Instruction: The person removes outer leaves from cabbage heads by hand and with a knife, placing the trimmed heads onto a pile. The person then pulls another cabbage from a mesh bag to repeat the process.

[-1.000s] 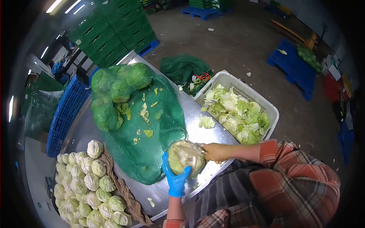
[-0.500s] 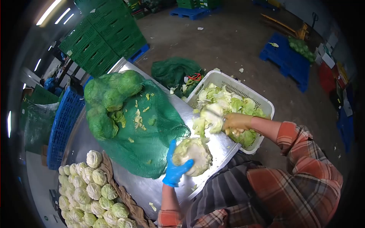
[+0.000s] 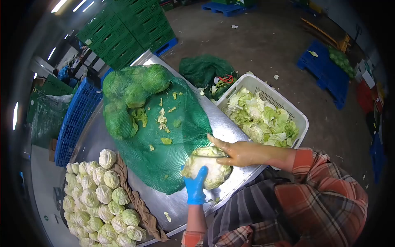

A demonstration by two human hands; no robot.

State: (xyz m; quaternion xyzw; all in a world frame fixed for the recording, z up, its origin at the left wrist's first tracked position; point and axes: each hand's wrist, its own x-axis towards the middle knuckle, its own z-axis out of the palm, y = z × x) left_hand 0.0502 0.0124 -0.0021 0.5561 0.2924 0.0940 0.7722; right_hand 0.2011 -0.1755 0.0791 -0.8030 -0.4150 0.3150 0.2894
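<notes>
My left hand (image 3: 196,187), in a blue glove, cups a pale trimmed cabbage (image 3: 207,172) at the near edge of the metal table, thumb across its cut face. My right hand (image 3: 232,153), in a tan-coloured glove, is closed at the cabbage's far side. A thin knife blade (image 3: 207,156) appears to run from it across the cabbage; its handle is hidden in the fingers. Beyond the hands lies a green net bag (image 3: 164,164) with whole cabbages (image 3: 135,92) in its far end and leaf scraps (image 3: 162,119) on top.
A white crate (image 3: 302,119) of loose leaves (image 3: 263,119) stands right of the metal table (image 3: 181,210). Stacked trimmed cabbages (image 3: 98,197) sit at the left beside a brown cloth (image 3: 133,197). Green crates (image 3: 127,37) and a blue pallet (image 3: 325,76) stand farther off.
My right hand has moved left from over the white crate to the cabbage, and the leaves near it are gone from the hand. The head view has shifted slightly.
</notes>
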